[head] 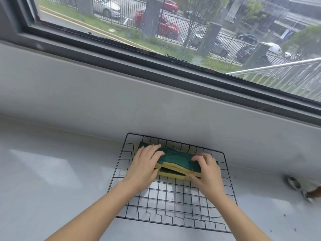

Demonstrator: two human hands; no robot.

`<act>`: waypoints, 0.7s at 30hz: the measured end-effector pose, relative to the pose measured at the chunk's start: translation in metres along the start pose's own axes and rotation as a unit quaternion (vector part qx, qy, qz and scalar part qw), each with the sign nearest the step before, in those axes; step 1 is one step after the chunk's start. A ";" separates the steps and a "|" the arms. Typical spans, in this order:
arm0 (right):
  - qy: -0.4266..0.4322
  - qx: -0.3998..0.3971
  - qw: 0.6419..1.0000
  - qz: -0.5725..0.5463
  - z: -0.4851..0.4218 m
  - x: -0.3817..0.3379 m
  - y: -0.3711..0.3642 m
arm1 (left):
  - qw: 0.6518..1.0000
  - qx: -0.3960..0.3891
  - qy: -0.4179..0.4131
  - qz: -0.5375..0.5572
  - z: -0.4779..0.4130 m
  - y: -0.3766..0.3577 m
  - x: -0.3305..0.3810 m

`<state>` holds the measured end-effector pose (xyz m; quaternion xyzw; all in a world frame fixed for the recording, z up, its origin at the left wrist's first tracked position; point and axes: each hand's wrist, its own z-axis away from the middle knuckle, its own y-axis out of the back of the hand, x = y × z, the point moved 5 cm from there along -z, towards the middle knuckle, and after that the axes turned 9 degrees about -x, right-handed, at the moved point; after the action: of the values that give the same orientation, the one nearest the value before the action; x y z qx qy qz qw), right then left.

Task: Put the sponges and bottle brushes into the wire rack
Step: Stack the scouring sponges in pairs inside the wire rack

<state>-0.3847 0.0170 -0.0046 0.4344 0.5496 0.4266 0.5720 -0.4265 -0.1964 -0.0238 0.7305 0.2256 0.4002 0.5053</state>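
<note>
While both forearms reach in from the bottom edge of the head view, the two hands close on a stack of sponges (178, 161) inside the wire rack (173, 202). That black rack sits on a pale grey counter (52, 180), a little toward five o'clock from the picture's centre, with its far rim near the low grey wall under the window (156, 32).

The sponges lie in the far half of the rack, at twelve o'clock from its bare near half. They are yellow with dark green scouring tops, piled in at least two layers and slightly askew, so that one green corner pokes out at ten o'clock of the pile.

The left hand (145, 168) grips the pile's nine o'clock end, fingers spread flat over the green top and thumb pressed against the yellow side. The right hand (207, 172) grips the three o'clock end, fingers curled over the top and thumb along the lower front edge.

At three o'clock of the rack, well apart from it at the picture's right edge, lies a metal thing (295, 184) with a brown part, cut off and too blurred to name.
</note>
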 end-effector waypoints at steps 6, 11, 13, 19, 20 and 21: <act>0.000 0.005 1.000 0.000 -0.005 0.002 -0.002 | 0.995 -0.055 0.075 -0.044 0.002 -0.024 0.001; -0.009 0.009 1.000 -0.020 -0.006 -0.003 -0.010 | 0.985 -0.023 0.164 -0.038 -0.002 -0.027 0.003; -0.011 -0.008 1.000 -0.028 -0.005 0.000 -0.013 | 0.983 -0.027 0.176 -0.047 -0.003 -0.031 0.006; -0.033 0.011 0.998 -0.051 -0.006 0.005 -0.017 | 0.986 -0.011 0.152 -0.070 0.001 -0.038 0.005; -0.045 0.021 0.997 -0.055 -0.007 0.004 -0.018 | 0.986 -0.010 0.152 -0.071 0.001 -0.038 0.005; -0.056 0.031 0.996 -0.055 -0.007 0.003 -0.019 | 0.986 -0.011 0.151 -0.072 0.001 -0.038 0.005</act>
<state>-0.3915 0.0148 -0.0236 0.4443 0.5526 0.3519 0.6110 -0.4194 -0.1786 -0.0568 0.6378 0.3469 0.4712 0.5008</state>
